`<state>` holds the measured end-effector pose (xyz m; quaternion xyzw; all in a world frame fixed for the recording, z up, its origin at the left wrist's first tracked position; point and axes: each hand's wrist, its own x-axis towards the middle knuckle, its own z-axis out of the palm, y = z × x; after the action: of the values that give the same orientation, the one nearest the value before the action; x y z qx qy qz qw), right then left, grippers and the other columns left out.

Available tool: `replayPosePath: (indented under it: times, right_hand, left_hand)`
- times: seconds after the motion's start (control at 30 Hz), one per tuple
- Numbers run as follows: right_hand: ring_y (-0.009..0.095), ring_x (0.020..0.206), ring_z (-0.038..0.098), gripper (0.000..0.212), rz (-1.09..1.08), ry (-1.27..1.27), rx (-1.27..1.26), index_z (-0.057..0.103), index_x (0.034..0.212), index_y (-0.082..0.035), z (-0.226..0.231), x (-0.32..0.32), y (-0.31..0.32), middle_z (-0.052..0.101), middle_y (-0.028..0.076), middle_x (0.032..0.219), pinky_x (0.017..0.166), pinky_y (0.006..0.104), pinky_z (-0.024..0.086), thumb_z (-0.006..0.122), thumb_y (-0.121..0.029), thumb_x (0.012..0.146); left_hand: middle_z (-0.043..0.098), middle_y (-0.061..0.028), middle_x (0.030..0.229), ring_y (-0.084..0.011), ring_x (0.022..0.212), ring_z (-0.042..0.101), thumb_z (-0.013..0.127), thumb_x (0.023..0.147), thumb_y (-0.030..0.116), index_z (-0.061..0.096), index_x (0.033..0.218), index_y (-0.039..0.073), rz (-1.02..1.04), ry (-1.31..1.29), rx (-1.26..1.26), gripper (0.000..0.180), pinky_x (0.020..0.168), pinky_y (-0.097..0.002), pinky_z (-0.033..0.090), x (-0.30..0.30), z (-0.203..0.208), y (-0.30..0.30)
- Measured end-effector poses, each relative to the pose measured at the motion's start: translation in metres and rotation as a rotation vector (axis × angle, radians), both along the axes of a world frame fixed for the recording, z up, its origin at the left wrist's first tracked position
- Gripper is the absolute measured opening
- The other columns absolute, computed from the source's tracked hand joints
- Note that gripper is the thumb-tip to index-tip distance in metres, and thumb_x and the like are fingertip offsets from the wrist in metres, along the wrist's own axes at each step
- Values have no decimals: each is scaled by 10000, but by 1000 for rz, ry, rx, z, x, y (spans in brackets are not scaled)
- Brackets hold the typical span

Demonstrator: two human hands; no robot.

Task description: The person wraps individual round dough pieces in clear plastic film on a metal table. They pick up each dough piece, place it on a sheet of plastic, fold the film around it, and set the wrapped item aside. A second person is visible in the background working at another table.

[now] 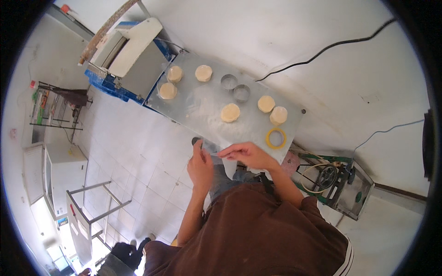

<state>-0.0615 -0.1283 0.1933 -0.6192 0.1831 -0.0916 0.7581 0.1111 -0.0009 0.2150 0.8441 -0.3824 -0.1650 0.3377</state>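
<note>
Left hand [200,168] and right hand [248,155] nearly meet, grips impossible to tell; the right arm [286,186], swinging wide, could knock the yellow ring [268,140] off the table [193,101].

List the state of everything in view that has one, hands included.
Left hand: raised, fingers bent, grip unclear
Right hand: raised, fingers outstretched, grip unclear
Table: dusted with white powder
Pale discs: six, resting on the table
Metal rings: empty, side by side
Yellow ring: lying flat
Cable: loosely curved
Machine: on or off, cannot tell
</note>
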Motion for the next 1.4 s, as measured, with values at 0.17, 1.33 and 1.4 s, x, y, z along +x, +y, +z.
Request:
replayPosePath:
  times: [0.17, 1.33, 1.4]
  right_hand:
    - [280, 1206, 652, 358, -402, 174, -58, 594, 1356, 18, -66, 8, -69, 676, 161, 1310, 1041, 358, 508, 559, -154, 1044]
    - [433, 1346, 475, 794, -159, 464, -465, 444, 1501, -55, -178, 69, -51, 496, 260, 1439, 1143, 484, 396, 773, -308, 824]
    - [426, 1375, 456, 798, -250, 460, -401, 426, 1510, -29, -176, 67, -40, 474, 267, 1467, 1165, 471, 378, 764, -274, 830]
  left_hand:
    - [675, -187, 693, -396, 674, 679, 589, 981, 138, 672, 1238, 109, 14, -16, 168, 272, 628, -512, 503, 39, -20, 18]
    - [542, -120, 1534, -236, 1373, 518, 598, 1042, 314, 774, 1093, -11, -421, 957, 165, 373, 1164, -368, 374, 92, -115, -1]
    - [550, -127, 1520, -233, 1363, 520, 593, 1046, 342, 763, 1112, -19, -340, 949, 153, 405, 1160, -367, 378, 89, -121, -7]
